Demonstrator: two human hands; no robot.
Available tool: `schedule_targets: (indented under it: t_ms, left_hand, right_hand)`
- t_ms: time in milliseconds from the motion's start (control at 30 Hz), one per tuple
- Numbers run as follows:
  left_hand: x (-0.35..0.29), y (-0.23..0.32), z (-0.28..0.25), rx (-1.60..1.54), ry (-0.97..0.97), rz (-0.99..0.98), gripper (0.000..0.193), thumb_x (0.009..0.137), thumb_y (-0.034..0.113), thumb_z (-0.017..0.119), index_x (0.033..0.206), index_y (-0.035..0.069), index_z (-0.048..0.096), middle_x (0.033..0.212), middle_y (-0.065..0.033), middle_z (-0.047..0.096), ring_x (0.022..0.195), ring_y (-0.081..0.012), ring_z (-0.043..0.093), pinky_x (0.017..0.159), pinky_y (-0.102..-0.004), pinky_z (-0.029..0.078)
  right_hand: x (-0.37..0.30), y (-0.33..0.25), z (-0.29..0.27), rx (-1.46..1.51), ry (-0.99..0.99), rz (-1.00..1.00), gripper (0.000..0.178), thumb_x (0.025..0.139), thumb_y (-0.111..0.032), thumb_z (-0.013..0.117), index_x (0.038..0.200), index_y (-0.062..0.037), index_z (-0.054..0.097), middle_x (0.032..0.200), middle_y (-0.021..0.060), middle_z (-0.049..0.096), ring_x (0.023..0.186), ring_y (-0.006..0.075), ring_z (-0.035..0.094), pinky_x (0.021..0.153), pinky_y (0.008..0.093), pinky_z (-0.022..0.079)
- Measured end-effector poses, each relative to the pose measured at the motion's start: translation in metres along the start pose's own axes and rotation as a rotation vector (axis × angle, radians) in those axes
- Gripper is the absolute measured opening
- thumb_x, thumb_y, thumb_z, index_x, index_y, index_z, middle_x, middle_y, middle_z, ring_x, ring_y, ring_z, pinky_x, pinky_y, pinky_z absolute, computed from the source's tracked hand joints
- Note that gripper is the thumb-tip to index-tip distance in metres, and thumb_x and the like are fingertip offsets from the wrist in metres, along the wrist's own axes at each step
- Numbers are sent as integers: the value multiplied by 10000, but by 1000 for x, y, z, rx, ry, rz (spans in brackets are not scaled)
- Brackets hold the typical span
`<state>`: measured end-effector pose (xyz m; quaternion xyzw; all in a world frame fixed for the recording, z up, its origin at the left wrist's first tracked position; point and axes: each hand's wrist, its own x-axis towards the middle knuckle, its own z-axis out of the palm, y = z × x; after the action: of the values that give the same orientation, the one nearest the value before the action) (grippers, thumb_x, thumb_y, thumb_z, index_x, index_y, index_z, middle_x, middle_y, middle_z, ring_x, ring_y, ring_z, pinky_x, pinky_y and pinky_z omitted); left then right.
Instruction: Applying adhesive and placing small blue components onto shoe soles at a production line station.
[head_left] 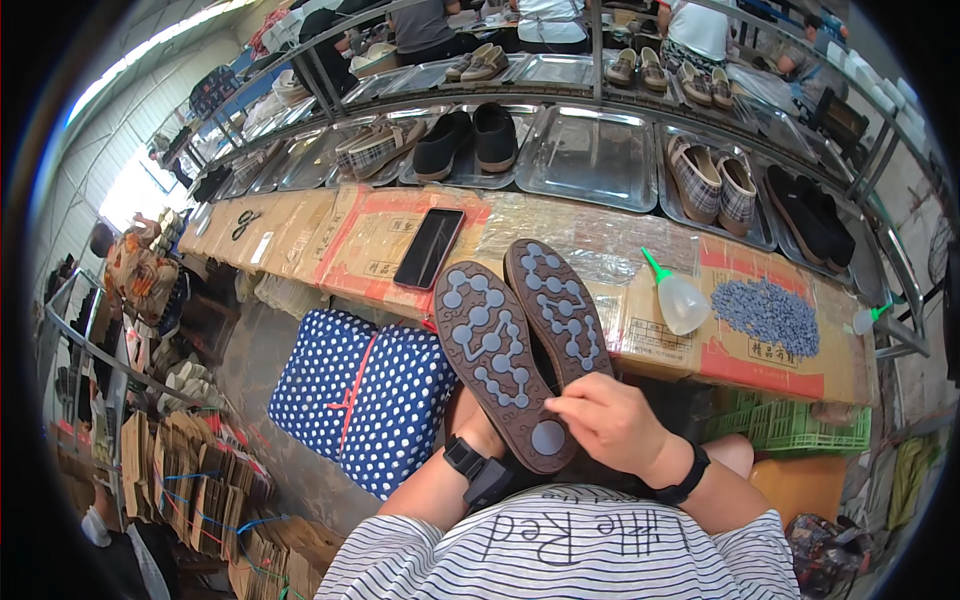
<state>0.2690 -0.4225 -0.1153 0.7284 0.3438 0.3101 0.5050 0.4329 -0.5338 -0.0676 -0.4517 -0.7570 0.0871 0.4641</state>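
Two brown shoe soles with blue-grey inlaid pads face up in front of me. The nearer shoe (495, 350) rests in my left hand (480, 432), whose fingers are wrapped beneath it and mostly hidden. Behind it, the second shoe (556, 305) leans beside it, its toe on the cardboard. My right hand (610, 420) is closed in a pinch at the heel end of the nearer sole; whatever sits between the fingertips is too small to make out. A heap of small blue-grey pieces (765, 315) lies on the cardboard, with a squeeze bottle with a green nozzle (682, 303) beside it.
A phone (430, 248) and scissors (245, 223) lie on the cardboard-covered bench (340, 240). Beyond it, metal trays (588, 160) carry shoes. A dotted blue bundle (362, 400) sits at left, a green crate (800, 425) under the bench at right. Other people work across the racks.
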Motion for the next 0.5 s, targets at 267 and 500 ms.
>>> schedule_targets:
  t_ms: [267,500]
  left_hand:
    - [29,36,1,-380,-64,-202,144,962,192,649,1014,58,638,991,-60,693,907,-123,642,782,-291,524]
    - [100,97,8,100,-226,47,252,846,90,730,731,57,508,711,60,473,673,-53,414,582,-246,382]
  right_hand:
    - [-42,22,-84,-257,420,242,245,798,80,709,1013,-37,715,852,100,647,693,220,644,578,288,497]
    - [-95,23,-121,-250,557,375,219,835,98,681,1016,-21,709,864,87,647,641,148,596,553,249,460]
